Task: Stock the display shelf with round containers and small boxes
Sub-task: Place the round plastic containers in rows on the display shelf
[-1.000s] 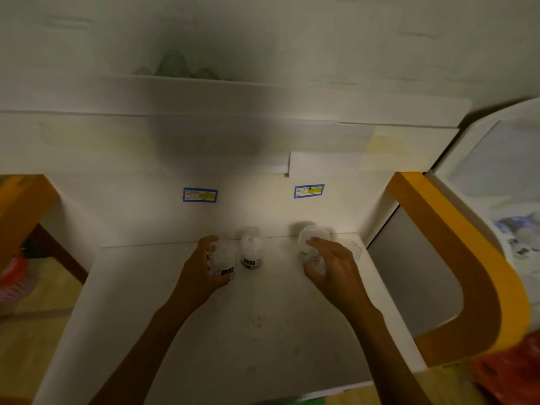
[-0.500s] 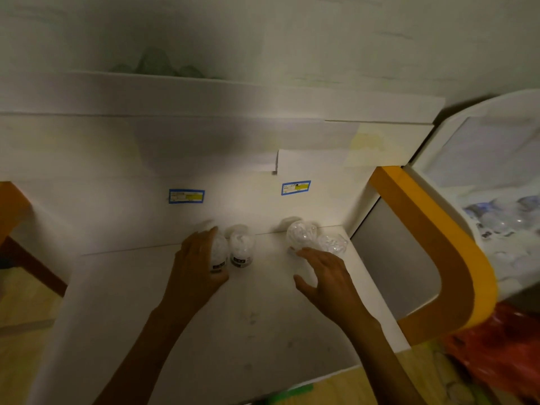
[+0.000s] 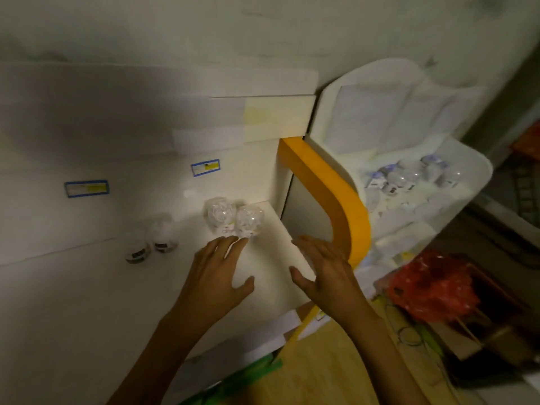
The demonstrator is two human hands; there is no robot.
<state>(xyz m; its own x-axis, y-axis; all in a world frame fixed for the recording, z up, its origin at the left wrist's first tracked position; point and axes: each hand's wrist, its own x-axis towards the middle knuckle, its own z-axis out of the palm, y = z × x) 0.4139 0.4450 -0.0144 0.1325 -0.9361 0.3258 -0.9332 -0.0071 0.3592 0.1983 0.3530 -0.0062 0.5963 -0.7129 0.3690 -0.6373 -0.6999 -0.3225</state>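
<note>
Hovering over the white shelf point(image 3: 87, 287), both hands are kept flat with fingers straight and spread, nothing gripped. The left hand point(image 3: 214, 276) is stretched so its fingertips point(image 3: 233, 239) sit just in front of two clear round containers point(image 3: 233, 219), pretty much at their base; contact can't be made out. The right hand point(image 3: 327, 270) is held over the shelf's right edge, beside the orange trim point(image 3: 336, 200). Two more small jars point(image 3: 152, 241) are parked further left, well apart from either hand.
</note>
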